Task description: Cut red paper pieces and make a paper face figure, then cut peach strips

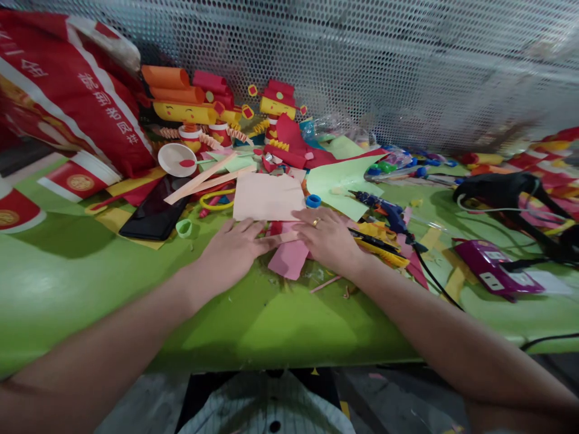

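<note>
A pale peach sheet of paper (270, 197) lies in front of me over scraps. My left hand (233, 250) is at its near left edge, fingers bent over the edge and thumb stretched toward the right. At the near right edge is my right hand (330, 241), a ring on one finger, its fingertips on the paper. A narrow peach strip runs between the two hands; whether it is a folded part of the sheet I cannot tell. Pink paper (289, 259) lies beneath the hands. Just beyond the right fingers sits a blue tape roll (313, 201).
Behind stand paper figures (277, 105) and a red bag (76, 90). Left are a phone (156, 208), paper cups (79, 176) and yellow-handled scissors (217, 201). Right are light green paper (341, 181), a corded glue gun (384, 214) and a purple power strip (493, 268).
</note>
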The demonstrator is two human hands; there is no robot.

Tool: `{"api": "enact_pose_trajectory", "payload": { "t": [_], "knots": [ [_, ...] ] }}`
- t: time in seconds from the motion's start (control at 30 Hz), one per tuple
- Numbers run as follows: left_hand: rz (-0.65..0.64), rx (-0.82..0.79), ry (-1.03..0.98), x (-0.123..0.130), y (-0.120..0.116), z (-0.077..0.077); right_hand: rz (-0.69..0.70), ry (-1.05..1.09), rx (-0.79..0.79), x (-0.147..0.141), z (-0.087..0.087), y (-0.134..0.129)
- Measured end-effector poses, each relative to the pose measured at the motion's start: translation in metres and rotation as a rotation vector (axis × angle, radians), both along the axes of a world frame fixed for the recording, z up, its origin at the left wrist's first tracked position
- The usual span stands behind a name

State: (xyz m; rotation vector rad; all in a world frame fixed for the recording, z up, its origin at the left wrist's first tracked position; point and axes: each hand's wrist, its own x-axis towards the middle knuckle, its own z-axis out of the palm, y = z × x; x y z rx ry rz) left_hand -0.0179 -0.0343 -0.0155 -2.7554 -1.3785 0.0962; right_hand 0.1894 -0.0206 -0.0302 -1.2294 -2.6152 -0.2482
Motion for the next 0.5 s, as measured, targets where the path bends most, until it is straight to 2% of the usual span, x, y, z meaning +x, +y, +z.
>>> {"api": "enact_pose_trajectory", "payload": {
  "t": [0.07, 0.13, 0.3, 0.5],
  "knots": [
    [0.023, -0.031, 0.002, 0.003, 0.000, 0.003, 0.145, -0.038, -0.077, -0.004, 0.000, -0.007],
    [0.064, -0.074, 0.011, 0.005, -0.002, 0.005, 0.182, -0.091, -0.185, -0.007, 0.000, -0.013],
    [0.167, -0.116, 0.028, 0.002, -0.006, 0.010, 0.131, -0.135, -0.294, -0.003, 0.002, -0.016],
    [0.269, -0.146, 0.096, -0.022, -0.008, 0.015, 0.051, -0.116, -0.354, 0.015, 0.010, -0.012]
  ]
}}
